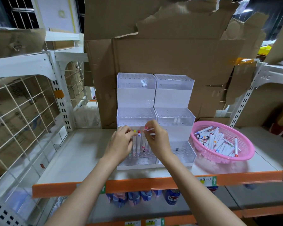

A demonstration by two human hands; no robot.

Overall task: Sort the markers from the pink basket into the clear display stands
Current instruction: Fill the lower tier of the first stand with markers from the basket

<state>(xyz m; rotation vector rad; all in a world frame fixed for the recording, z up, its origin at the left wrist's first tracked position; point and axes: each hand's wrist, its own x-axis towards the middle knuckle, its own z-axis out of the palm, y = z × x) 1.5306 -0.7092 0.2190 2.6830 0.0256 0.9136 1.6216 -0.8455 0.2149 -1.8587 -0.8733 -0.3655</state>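
- The right hand (155, 137) is pinching a pink-capped marker (145, 128) by its top and holding it upright over the bottom tier of the left display stand (136, 85).
- The left hand (121, 141) is curling its fingertips onto a yellow-capped marker (135, 131), apparently pinching it; a red-capped marker (139, 131) is standing just beside it.
- Only a few markers are standing in that bottom tier. A couple of white markers (176, 121) are showing in the middle tier of the right display stand (175, 85), and both top tiers are looking unfilled.
- The pink basket (245, 154) is sitting to the right of the stands, holding a large heap of loose markers (219, 142), so I am judging the sorting to be at an early stage with most of it left.
- Everything is resting on a pale shelf board (82, 154) with an orange front edge (137, 185).
- Torn cardboard (170, 54) is leaning behind the stands, a white wire grid panel (23, 111) is closing the left side, and drink cans (171, 196) are showing on the level below.
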